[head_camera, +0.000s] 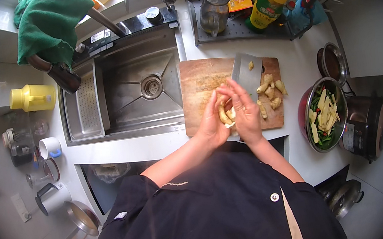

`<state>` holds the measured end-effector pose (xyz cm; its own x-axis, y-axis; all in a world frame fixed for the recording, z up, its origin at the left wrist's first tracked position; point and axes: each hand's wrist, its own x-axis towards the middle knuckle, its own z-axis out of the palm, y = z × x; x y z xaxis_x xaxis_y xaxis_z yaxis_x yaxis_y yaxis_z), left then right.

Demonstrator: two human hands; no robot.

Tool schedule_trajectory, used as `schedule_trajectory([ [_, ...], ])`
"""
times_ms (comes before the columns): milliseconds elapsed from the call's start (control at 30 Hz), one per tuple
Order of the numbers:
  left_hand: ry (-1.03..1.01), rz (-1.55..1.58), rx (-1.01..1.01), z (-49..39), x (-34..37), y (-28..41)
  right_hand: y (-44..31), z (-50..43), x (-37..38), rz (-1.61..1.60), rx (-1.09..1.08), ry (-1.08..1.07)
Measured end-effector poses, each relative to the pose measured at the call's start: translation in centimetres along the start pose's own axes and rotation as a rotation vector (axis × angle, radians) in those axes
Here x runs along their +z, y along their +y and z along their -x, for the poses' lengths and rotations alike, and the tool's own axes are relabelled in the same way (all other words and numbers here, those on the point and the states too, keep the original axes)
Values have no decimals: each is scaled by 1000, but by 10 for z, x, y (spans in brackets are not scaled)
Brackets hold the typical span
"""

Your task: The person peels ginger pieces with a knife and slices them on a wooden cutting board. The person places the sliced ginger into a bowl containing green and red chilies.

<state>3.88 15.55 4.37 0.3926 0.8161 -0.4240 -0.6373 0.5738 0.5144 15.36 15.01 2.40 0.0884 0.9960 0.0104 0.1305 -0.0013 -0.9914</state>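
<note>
My left hand [212,122] and my right hand [246,119] are cupped together over the wooden cutting board [195,82]. Several pieces of ginger [225,115] show between the palms, partly covered by the fingers. Just beyond my right hand lies the broad steel blade of a cleaver [245,71], flat on the board. Its handle is hidden. One small bit of ginger [251,65] rests on the blade. To the right of my right hand, knobs of ginger root [268,88] are heaped near the board's right edge.
A stainless steel sink [122,74] adjoins the board on the left. A metal bowl [343,124] with green vegetables and pale strips stands at right, beside a rice cooker [365,128]. Behind the board, a rack [238,34] holds a glass jug [214,13] and a yellow-capped bottle [267,8].
</note>
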Motion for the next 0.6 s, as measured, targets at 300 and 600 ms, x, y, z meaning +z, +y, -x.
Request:
schedule_trajectory([
  [300,-116,298,-93,-9,-5,-10,-38,-6,13,445,-368,-120],
  [600,62,35,-66,16,-2,4,-44,8,29,321,-298,-407],
])
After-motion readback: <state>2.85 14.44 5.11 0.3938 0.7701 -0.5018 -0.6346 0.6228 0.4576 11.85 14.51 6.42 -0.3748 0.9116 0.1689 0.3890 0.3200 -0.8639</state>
